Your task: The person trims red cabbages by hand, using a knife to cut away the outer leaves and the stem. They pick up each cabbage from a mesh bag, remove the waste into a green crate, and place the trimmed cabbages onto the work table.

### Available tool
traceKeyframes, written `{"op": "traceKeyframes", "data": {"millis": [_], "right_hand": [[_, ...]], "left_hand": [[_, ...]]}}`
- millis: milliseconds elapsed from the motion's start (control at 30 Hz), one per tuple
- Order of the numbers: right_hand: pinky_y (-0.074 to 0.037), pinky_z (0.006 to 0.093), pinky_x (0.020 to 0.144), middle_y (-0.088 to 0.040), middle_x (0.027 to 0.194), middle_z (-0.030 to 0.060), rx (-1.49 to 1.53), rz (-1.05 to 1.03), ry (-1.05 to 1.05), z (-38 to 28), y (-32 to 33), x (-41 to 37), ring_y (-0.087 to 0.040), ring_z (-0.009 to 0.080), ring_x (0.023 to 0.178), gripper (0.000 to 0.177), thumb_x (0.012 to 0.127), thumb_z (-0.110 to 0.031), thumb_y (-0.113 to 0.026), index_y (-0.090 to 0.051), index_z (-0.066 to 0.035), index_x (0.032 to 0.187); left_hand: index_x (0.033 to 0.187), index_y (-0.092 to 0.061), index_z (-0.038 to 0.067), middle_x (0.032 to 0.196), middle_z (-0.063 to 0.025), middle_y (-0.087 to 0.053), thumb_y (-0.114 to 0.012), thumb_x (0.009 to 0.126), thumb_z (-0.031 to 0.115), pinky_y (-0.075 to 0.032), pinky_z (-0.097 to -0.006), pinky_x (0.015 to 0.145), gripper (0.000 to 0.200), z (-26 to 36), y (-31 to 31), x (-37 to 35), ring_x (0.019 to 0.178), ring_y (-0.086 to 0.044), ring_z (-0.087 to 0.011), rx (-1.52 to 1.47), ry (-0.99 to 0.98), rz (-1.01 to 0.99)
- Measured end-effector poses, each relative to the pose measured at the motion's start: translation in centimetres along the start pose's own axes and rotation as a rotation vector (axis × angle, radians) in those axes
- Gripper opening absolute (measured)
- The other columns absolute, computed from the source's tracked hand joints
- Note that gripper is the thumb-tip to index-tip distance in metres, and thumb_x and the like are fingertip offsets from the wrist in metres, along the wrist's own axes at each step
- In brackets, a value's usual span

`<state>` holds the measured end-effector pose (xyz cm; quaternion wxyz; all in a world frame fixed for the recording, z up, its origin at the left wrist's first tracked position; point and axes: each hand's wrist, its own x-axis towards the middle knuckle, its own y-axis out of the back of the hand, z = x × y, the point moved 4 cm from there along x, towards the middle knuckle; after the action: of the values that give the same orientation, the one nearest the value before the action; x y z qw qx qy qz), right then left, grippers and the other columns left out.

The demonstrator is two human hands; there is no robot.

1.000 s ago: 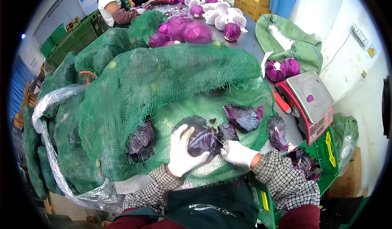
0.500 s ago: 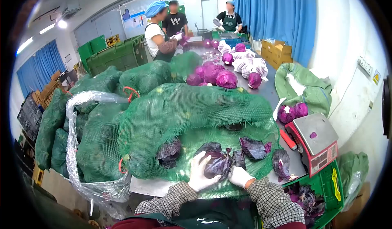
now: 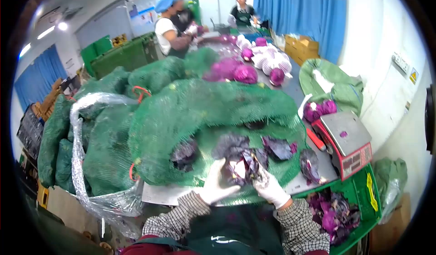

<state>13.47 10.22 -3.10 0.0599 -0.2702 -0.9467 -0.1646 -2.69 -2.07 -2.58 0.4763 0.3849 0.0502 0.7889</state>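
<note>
In front of me a red cabbage (image 3: 238,172) shows its pale cut stem end and dark outer leaves. My left hand (image 3: 216,186), in a white glove, is cupped round its left side. On the right side, my gloved right hand (image 3: 271,185) pinches a dark outer leaf at the cabbage's edge; the fingertips are partly hidden. Loose dark leaves (image 3: 278,148) lie around it on the green mesh sack (image 3: 200,103). Another leaf (image 3: 310,166) rests right of the sack on the metal table.
A red scale (image 3: 347,139) and a red-handled knife (image 3: 315,139) are at right. Below stands a green crate (image 3: 371,212) of leaf scraps. Full mesh sacks (image 3: 111,148) crowd the left. Purple cabbages (image 3: 245,74), some in white foam nets, lie farther back, near several people.
The cabbage has been turned so its pale stem end shows. My left hand has moved lower on its left side; my right hand has moved up onto a leaf. The view has shifted slightly.
</note>
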Motion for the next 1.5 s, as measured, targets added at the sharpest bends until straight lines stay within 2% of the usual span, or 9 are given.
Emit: {"op": "traceKeyframes", "data": {"millis": [200,400,533,633,833,900,967,1067,1500], "right_hand": [[-0.042,0.0247,0.101,-0.03,0.156,0.0062,0.167,0.071,-0.226,-0.1,0.3,-2.3,-0.046,0.0165,0.129,0.084,0.082,0.01,-0.051,-0.015,-0.013,0.155],[-0.047,0.024,0.045,-0.057,0.071,0.001,0.674,0.324,-0.401,2.2,0.8,-2.7,-0.05,0.0088,0.047,0.044,0.084,-0.001,-0.062,-0.051,-0.007,0.126],[-0.046,0.028,0.043,-0.054,0.065,0.0034,0.859,0.406,-0.354,3.9,3.5,-4.1,-0.054,0.0156,0.048,0.02,0.083,-0.002,-0.061,-0.045,-0.009,0.095],[-0.045,0.0276,0.044,-0.052,0.06,0.0031,0.566,0.334,-0.355,-0.8,4.2,-7.8,-0.051,0.0151,0.045,0.038,0.084,-0.003,-0.059,-0.048,-0.004,0.12],[-0.04,0.0248,0.035,-0.052,0.057,0.0034,0.365,1.055,-0.421,-2.9,13.5,-22.4,-0.049,0.0122,0.04,0.04,0.076,0.0,-0.053,-0.057,-0.004,0.116],[-0.042,0.0261,0.039,-0.056,0.061,0.0049,-0.069,0.89,-0.879,-0.2,17.5,-30.8,-0.053,0.0129,0.044,0.021,0.077,0.0,-0.052,-0.062,-0.003,0.095],[-0.051,0.0308,0.051,-0.06,0.064,0.0058,-1.255,0.686,-0.716,2.5,19.1,-36.8,-0.061,0.0219,0.056,0.009,0.076,0.0,-0.053,-0.06,-0.001,0.082],[-0.05,0.0289,0.064,-0.064,0.094,0.0171,-0.133,0.836,-0.697,-1.2,15.0,-29.8,-0.061,0.0156,0.073,0.04,0.075,0.004,-0.052,-0.06,0.004,0.115],[-0.053,0.0345,0.07,-0.067,0.092,0.0179,-0.391,0.489,-0.013,-0.9,2.4,-2.5,-0.066,0.031,0.082,0.027,0.083,-0.016,-0.073,-0.063,0.002,0.1]], "left_hand": [[0.139,-0.036,-0.003,0.132,-0.0242,-0.043,-0.088,0.059,0.041,-0.038,-0.0468,0.105,0.105,0.0,-2.7,2.4,0.123,-0.044,-0.0395,0.23,-0.003,-0.045],[0.138,-0.036,-0.001,0.135,-0.0218,-0.042,-0.087,0.061,0.03,-0.037,-0.0433,0.106,0.097,-2.5,-3.1,1.0,0.128,-0.041,-0.0365,0.035,-0.001,0.078],[0.142,-0.031,-0.001,0.132,-0.0172,-0.048,-0.084,0.064,0.024,-0.041,-0.0377,0.104,0.097,-4.2,-1.3,-0.1,0.122,-0.05,-0.028,-0.285,0.246,0.1],[0.143,-0.03,-0.001,0.131,-0.0162,-0.05,-0.084,0.066,0.023,-0.041,-0.0356,0.104,0.097,-3.6,-0.6,0.5,0.122,-0.05,-0.0254,-0.358,0.304,-0.039],[0.139,-0.033,-0.003,0.128,-0.0184,-0.049,-0.088,0.064,0.026,-0.041,-0.0376,0.103,0.097,-4.8,-2.2,0.9,0.122,-0.049,-0.0275,-0.309,0.314,-0.057],[0.136,-0.037,-0.004,0.127,-0.0208,-0.049,-0.09,0.06,0.038,-0.042,-0.0401,0.102,0.101,-3.5,-2.0,1.8,0.119,-0.05,-0.0313,-0.15,0.242,-0.129],[0.133,-0.045,-0.004,0.127,-0.0246,-0.048,-0.087,0.054,0.056,-0.042,-0.0453,0.101,0.108,-0.6,-1.9,3.0,0.117,-0.05,-0.0401,0.171,0.08,-0.168],[0.134,-0.047,0.0,0.12,-0.0206,-0.051,-0.086,0.051,0.058,-0.046,-0.0442,0.094,0.109,3.3,-2.9,3.9,0.108,-0.05,-0.0361,0.424,0.031,-0.232],[0.129,-0.049,-0.005,0.118,-0.0207,-0.049,-0.085,0.054,0.055,-0.05,-0.0458,0.083,0.102,4.3,-4.8,3.2,0.101,-0.05,-0.0379,0.523,0.075,-0.166]]}}
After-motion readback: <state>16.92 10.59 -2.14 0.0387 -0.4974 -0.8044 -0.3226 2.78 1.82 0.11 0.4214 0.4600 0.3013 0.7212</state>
